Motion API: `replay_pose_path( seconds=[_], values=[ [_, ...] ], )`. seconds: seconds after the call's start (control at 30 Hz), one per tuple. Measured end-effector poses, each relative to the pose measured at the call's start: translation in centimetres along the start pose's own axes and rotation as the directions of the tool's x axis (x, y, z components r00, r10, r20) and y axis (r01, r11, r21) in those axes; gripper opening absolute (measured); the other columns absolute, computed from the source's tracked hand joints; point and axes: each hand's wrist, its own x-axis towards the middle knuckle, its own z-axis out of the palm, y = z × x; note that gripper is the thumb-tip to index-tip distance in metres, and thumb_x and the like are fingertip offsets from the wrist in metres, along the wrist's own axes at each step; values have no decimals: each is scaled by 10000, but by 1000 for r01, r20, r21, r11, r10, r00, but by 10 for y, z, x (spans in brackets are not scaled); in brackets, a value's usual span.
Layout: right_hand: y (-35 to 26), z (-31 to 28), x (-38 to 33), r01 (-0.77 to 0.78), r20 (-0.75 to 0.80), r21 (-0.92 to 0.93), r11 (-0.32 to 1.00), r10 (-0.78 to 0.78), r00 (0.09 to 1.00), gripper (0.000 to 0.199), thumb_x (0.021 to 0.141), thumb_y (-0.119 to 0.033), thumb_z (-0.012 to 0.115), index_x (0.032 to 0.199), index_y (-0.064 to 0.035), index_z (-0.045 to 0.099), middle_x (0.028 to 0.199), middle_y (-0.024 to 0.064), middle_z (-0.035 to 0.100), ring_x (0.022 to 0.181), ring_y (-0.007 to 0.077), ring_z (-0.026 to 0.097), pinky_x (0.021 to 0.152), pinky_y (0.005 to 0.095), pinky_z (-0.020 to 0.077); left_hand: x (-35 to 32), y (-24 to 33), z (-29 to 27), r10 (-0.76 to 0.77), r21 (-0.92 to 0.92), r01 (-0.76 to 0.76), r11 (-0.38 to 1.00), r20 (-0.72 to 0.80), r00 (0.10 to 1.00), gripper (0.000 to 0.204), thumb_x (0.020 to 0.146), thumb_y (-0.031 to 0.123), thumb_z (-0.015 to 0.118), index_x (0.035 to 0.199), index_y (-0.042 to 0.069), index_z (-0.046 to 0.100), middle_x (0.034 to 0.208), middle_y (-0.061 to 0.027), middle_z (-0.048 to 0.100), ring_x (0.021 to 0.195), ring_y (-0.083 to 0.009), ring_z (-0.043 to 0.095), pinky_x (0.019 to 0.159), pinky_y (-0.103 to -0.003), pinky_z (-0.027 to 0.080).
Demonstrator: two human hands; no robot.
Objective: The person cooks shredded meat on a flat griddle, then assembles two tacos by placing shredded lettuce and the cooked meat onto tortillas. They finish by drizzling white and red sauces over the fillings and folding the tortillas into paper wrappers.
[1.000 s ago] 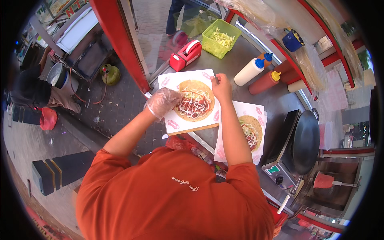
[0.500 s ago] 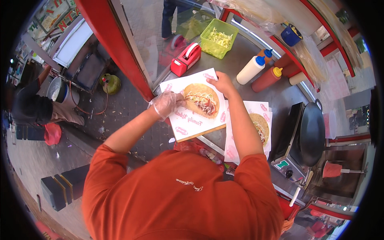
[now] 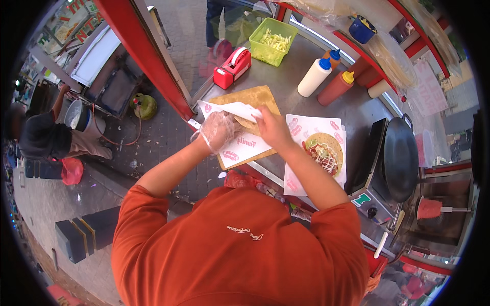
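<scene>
My left hand [image 3: 217, 131], in a clear plastic glove, has its fingers curled at the left side of a filled flatbread [image 3: 247, 124]. The bread is folded over, and its filling is hidden. It lies on a white printed wrapping paper [image 3: 239, 149] on a wooden board [image 3: 266, 98]. With bare fingers my right hand [image 3: 275, 130] pinches the far edge of this paper, which is lifted and folded over toward me. Right of my right forearm, a second flatbread [image 3: 325, 153] lies open on more paper, topped with shredded vegetables and white and red sauce.
Beyond the board stand a red tape dispenser [image 3: 233, 68] and a green basket [image 3: 275, 48] of shredded vegetables. White [image 3: 314, 77] and red [image 3: 336, 88] sauce bottles stand farther right. A griddle [image 3: 371, 168] with a dark round pan [image 3: 401, 159] is at right. Another person [image 3: 48, 135] is at far left.
My right hand has drawn the paper's far edge up and toward me over the bread, baring the board. The bread is now folded, with my left hand still at its left side.
</scene>
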Motion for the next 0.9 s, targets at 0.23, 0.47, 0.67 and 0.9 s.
replay_pose_path(
  seconds=[0.23,0.47,0.67,0.9],
  values=[
    [26,11,28,-291,-78,67,954,296,952,463,948,-277,806,1269,-19,593,1016,277,741,955,446,742,799,504,578,23,-11,-11,75,135,-87,987,94,993,406,798,328,839,1121,110,727,1171,-87,698,1118,-353,651,957,-518,523],
    [68,7,68,-337,-73,-437,834,341,937,663,857,-370,889,1373,-94,575,1313,137,674,1270,359,613,1059,486,478,43,-29,1,278,-108,-259,960,226,934,414,910,371,771,1199,95,666,1310,-166,672,1139,-402,647,978,-528,524],
    [-30,12,-24,210,-44,-174,962,-220,974,247,853,-225,839,1036,-103,725,1078,85,693,1003,304,612,936,472,444,-1,-27,5,149,-286,-62,956,293,944,440,918,319,774,1242,76,603,1291,-179,655,1092,-430,646,927,-530,537],
    [-22,18,-7,-212,-241,-266,940,148,959,310,950,-180,749,1194,-6,667,1137,186,696,1081,415,624,947,481,490,-2,-31,3,300,-264,-253,931,155,941,548,899,317,812,1337,88,577,1263,-181,662,1084,-415,655,951,-526,530]
  ],
)
